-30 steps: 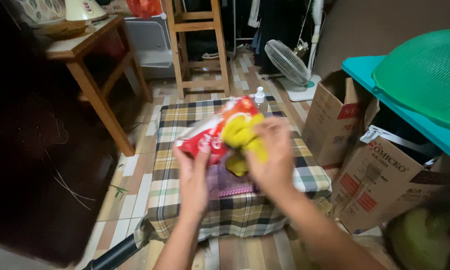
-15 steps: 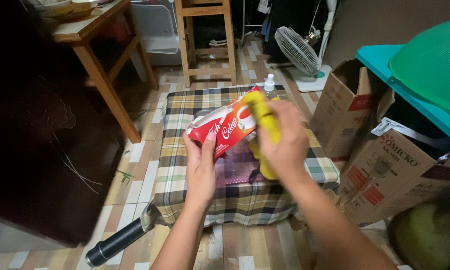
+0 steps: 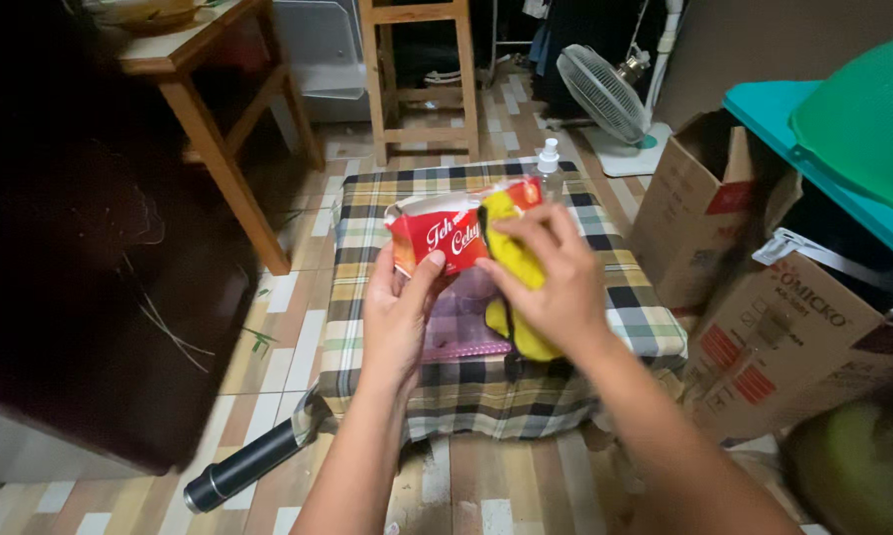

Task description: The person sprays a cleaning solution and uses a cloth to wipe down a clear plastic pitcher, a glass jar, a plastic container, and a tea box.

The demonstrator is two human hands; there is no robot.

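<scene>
My left hand [image 3: 399, 315] holds a red and white box-shaped package [image 3: 445, 234] from below, thumb on its front. My right hand [image 3: 551, 275] presses a yellow cloth [image 3: 514, 260] against the package's right side; the cloth hangs down under the palm. Both hands are above a low stool covered with a checked cloth [image 3: 625, 297]. A pink, translucent flat thing [image 3: 463, 325] lies on the cloth beneath the hands. A small clear spray bottle [image 3: 548, 166] stands at the far side of the stool, just behind the package.
Cardboard boxes [image 3: 776, 317] stand to the right under a teal shelf [image 3: 823, 168] with a green basin. A black cylinder [image 3: 248, 464] lies on the floor at lower left. A wooden table [image 3: 214, 129], a wooden stool [image 3: 422, 79] and a floor fan [image 3: 605, 94] stand behind.
The package has turned more upright and the yellow cloth has slid along its right side. The view has shifted slightly closer over the checked stool.
</scene>
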